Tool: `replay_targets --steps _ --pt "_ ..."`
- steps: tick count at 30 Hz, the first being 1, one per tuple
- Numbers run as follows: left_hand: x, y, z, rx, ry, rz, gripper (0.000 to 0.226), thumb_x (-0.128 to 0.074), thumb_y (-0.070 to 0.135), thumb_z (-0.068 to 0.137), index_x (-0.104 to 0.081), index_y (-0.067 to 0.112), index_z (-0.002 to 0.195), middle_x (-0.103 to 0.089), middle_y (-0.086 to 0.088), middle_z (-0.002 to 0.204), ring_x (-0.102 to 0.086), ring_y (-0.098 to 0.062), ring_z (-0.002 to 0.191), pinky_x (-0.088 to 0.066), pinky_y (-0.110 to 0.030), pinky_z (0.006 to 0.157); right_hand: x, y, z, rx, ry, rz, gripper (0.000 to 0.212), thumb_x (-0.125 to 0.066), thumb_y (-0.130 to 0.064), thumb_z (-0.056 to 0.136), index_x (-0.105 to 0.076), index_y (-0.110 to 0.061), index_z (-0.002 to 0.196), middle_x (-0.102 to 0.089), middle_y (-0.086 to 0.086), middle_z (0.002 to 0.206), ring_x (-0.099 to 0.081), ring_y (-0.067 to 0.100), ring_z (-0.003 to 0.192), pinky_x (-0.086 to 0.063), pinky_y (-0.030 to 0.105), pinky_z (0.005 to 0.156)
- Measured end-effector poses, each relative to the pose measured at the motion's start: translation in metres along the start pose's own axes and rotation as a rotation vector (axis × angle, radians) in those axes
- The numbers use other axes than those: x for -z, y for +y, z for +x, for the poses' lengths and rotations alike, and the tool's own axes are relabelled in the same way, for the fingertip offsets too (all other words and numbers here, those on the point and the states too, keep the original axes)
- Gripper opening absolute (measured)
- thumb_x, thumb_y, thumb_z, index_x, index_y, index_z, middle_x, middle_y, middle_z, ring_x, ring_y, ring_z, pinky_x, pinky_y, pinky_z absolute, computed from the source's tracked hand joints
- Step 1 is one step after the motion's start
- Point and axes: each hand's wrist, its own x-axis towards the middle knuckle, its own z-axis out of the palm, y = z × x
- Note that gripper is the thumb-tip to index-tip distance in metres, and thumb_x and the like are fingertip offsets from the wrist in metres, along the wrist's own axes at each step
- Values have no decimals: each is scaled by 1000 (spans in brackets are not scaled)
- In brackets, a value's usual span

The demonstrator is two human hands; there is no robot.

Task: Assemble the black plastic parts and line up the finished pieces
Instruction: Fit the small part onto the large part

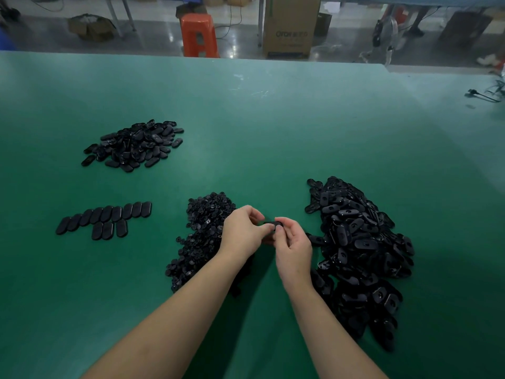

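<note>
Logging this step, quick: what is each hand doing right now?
Left hand: fingers pinch the black part.
Right hand: fingers pinch the same part.

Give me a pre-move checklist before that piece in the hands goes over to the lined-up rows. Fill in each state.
1. Piece gripped: ok. The left hand and right hand both pinch one black part above the table.
2. Two halves fully seated: cannot tell; fingers cover the joint.
3. Room in the rows: ok. The short near row of finished pieces has bare table to its right.
4. Far row tidy: ok, pieces lie side by side.
5. Supply at hand: ok. The small-parts pile and oval-shell pile flank the hands.
6. Path to the rows: ok, bare table between.
</note>
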Motion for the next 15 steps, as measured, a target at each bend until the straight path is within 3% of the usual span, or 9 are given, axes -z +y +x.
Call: replay_targets --steps 3,8,15 --pt "2 0 0 -34 -63 -24 17 -84 22 79 -75 16 92 -75 3 83 -70 -11 78 -53 -25 75 0 -2 -1 -2 -4 33 25 -55 -4 102 -67 -25 99 -78 -6 96 -76 14 87 -62 38 84" --pt "6 -5 0 -44 -92 -41 10 -85 20 79 -75 16 81 -74 2 72 -59 -7 55 -41 -21 53 -1 -4 -3 13 -12 15 24 -52 -6 103 -66 -24 95 -77 1 88 -76 15 80 -63 34 78" --pt "12 -13 1 -19 -139 -191 12 -84 13 79 -73 14 80 -71 2 68 -55 -1 48 -41 -15 48 1 -7 -3 33 -81 -15 18 -55 -10 103 -65 -24 97 -76 1 92 -75 18 85 -63 36 76"
